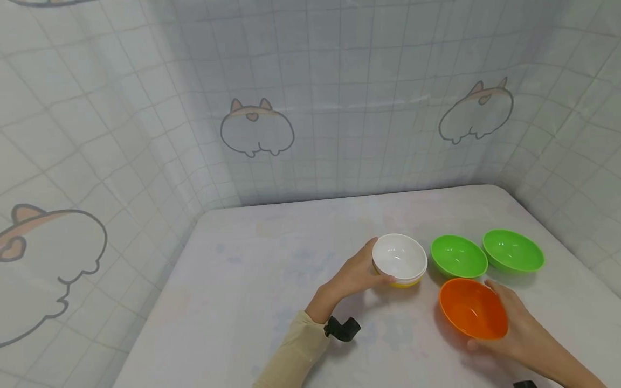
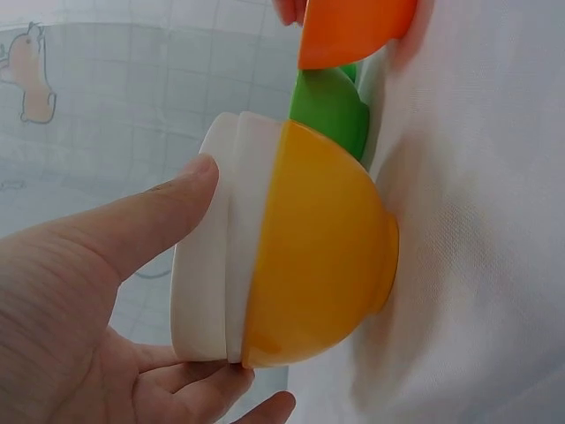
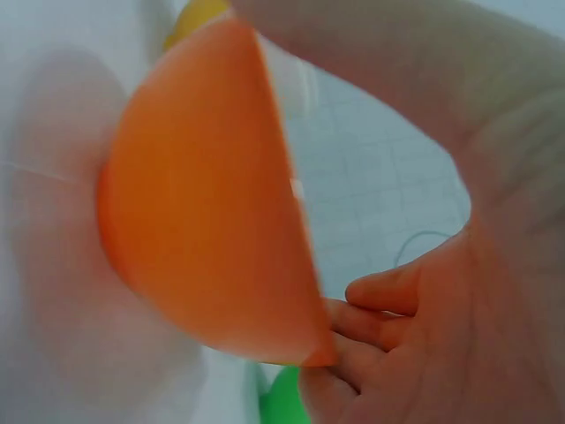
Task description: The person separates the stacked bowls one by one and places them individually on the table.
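My left hand (image 1: 356, 274) grips a stack of bowls near the middle right of the table, thumb on one side and fingers on the other. Two white bowls (image 1: 400, 257) sit nested inside a yellow bowl (image 2: 322, 247), as the left wrist view shows. To the right, my right hand (image 1: 516, 326) holds an orange bowl (image 1: 473, 310) between thumb and fingers across its rim. The orange bowl tilts slightly in the right wrist view; whether its base touches the table I cannot tell.
Behind the orange bowl stand a green bowl (image 1: 459, 257) and, farther right, another green bowl (image 1: 513, 251). A white cloth covers the table (image 1: 233, 302). Pale grid-patterned sheets (image 1: 339, 118) with cartoon animals hang around its back and sides.
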`<state>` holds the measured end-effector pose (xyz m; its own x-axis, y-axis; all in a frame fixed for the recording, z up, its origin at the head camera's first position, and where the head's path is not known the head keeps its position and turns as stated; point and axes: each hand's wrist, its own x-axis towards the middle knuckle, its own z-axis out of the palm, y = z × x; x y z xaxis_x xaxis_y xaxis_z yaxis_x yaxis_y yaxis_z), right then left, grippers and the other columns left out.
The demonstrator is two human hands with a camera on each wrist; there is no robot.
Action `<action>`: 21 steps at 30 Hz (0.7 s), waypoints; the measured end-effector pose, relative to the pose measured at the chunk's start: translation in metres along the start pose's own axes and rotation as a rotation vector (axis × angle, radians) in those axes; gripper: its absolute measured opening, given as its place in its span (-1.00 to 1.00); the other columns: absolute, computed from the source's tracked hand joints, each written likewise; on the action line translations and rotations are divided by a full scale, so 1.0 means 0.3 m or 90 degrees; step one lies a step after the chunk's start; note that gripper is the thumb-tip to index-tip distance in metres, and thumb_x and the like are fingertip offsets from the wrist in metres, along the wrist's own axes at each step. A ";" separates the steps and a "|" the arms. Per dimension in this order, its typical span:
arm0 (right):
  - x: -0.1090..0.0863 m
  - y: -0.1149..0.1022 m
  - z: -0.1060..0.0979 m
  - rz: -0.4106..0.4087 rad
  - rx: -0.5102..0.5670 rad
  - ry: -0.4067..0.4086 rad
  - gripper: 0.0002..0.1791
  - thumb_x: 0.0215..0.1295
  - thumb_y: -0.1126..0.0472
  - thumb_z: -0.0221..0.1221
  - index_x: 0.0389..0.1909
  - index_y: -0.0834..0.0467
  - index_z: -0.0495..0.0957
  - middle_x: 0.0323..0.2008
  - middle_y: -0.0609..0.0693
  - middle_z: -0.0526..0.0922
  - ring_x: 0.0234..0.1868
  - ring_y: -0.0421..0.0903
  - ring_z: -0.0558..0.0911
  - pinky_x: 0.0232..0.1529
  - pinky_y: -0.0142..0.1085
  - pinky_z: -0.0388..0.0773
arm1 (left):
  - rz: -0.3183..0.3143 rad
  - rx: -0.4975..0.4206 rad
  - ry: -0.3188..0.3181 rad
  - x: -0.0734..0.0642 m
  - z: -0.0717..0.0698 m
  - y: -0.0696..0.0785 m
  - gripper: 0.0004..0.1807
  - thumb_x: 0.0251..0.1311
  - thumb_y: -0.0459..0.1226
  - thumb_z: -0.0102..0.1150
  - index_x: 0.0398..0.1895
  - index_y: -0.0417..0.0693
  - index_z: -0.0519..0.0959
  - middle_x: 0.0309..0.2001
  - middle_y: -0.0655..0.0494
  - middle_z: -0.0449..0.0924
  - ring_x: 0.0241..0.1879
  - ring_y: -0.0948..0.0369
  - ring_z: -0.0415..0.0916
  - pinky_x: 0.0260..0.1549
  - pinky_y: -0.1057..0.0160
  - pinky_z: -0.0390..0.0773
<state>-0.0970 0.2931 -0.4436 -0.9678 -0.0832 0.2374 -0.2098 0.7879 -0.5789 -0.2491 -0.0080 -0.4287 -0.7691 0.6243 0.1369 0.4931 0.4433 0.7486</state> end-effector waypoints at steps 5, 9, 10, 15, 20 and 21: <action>0.009 -0.014 -0.050 0.010 0.028 -0.010 0.34 -0.27 0.09 0.58 0.48 0.26 -0.08 0.33 0.40 0.10 0.23 0.36 0.14 0.15 0.37 0.11 | -0.002 -0.008 -0.005 -0.007 -0.005 0.009 -0.01 0.03 0.01 0.41 0.45 -0.08 0.09 0.29 0.10 0.32 0.25 0.25 0.30 0.16 0.19 0.36; 0.039 -0.036 -0.075 0.004 0.040 -0.034 0.32 -0.20 0.08 0.56 0.48 0.30 -0.11 0.34 0.42 0.07 0.25 0.43 0.11 -0.03 0.49 0.12 | 0.001 -0.007 -0.008 -0.009 -0.008 0.013 -0.01 0.02 -0.04 0.43 0.45 -0.10 0.09 0.30 0.09 0.31 0.26 0.25 0.28 0.18 0.21 0.33; 0.049 -0.043 -0.079 0.003 0.039 -0.040 0.31 -0.19 0.07 0.55 0.47 0.31 -0.11 0.35 0.43 0.07 0.25 0.44 0.11 -0.05 0.49 0.13 | 0.005 -0.006 -0.008 -0.009 -0.008 0.014 -0.01 0.02 -0.06 0.44 0.45 -0.10 0.09 0.30 0.08 0.31 0.26 0.25 0.28 0.19 0.21 0.32; 0.113 -0.079 -0.086 0.018 0.012 -0.076 0.28 -0.13 -0.06 0.52 0.46 0.34 -0.08 0.37 0.45 0.04 0.26 0.47 0.11 -0.05 0.47 0.19 | 0.015 -0.001 -0.011 -0.009 -0.007 0.012 0.01 0.01 -0.09 0.44 0.46 -0.14 0.05 0.31 0.04 0.31 0.28 0.25 0.27 0.20 0.22 0.31; 0.177 -0.109 -0.083 -0.007 -0.014 -0.088 0.23 -0.09 -0.12 0.48 0.44 0.35 -0.02 0.36 0.43 0.09 0.27 0.46 0.14 0.01 0.44 0.19 | 0.010 -0.005 -0.007 -0.007 -0.002 0.006 0.06 0.00 -0.08 0.45 0.48 -0.17 0.01 0.32 0.01 0.31 0.28 0.23 0.27 0.20 0.21 0.31; 0.189 -0.115 -0.083 -0.014 -0.019 -0.090 0.23 -0.08 -0.13 0.48 0.44 0.35 -0.02 0.35 0.43 0.10 0.26 0.46 0.14 0.02 0.44 0.19 | 0.007 -0.008 -0.007 -0.006 -0.001 0.005 0.07 0.00 -0.09 0.45 0.48 -0.16 0.00 0.32 0.01 0.31 0.28 0.23 0.27 0.20 0.21 0.31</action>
<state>-0.1412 0.2764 -0.3908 -0.9733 -0.1848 0.1361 -0.2294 0.8030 -0.5501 -0.2470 -0.0087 -0.4277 -0.7591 0.6361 0.1381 0.4966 0.4288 0.7547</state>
